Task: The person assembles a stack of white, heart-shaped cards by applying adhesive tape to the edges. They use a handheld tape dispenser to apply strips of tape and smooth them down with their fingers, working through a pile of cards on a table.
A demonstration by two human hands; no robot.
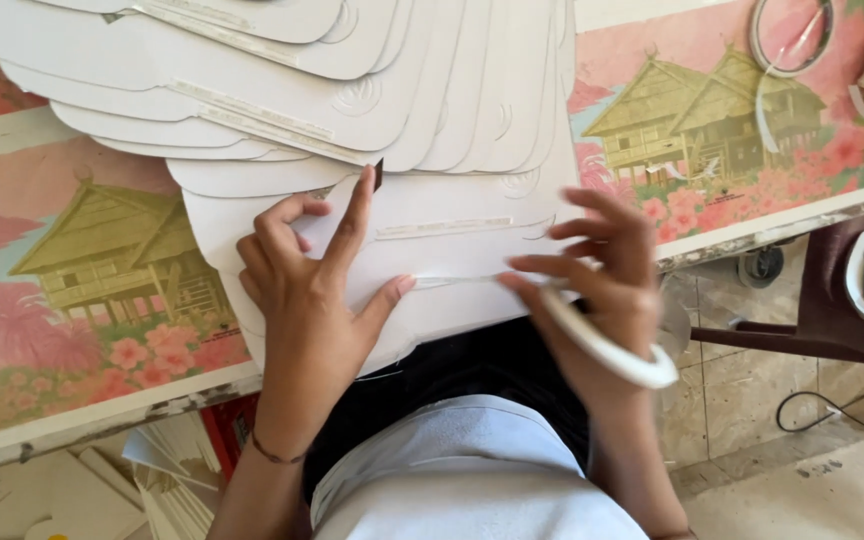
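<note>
White card sheet [432, 250]: nearest me on the desk [82, 300], lowest of a fanned stack [352, 90]. My left hand [307, 290]: open, pressing it flat. My right hand [602, 290]: gripping a white tape roll [607, 345], fingertips at a strip on the sheet.

Table covered in pink floral house-print sheet [82, 300], beige tiled floor [742, 390], dark maroon chair [832, 320], black cable [832, 405].

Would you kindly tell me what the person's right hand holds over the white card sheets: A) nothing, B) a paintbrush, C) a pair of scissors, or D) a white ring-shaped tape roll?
D: the right hand grips a white ring-shaped tape roll above the top white card sheet.
</note>
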